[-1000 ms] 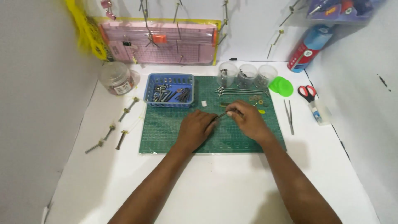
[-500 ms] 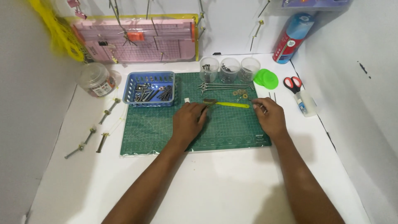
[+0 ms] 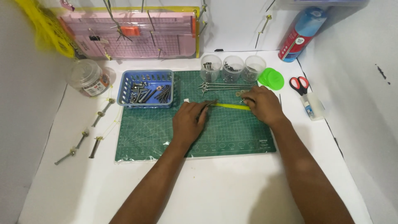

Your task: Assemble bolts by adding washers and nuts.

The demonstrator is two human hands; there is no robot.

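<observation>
Blue plastic basket [image 3: 124, 89] held screws and bolts; three clear cups [image 3: 232, 68] behind the green mat [image 3: 232, 132] held small hardware. I saw my left hand [image 3: 190, 122] and right hand [image 3: 264, 104], fingers curled, pinching opposite ends of a yellow strip [image 3: 230, 106] lying across the mat.
</observation>
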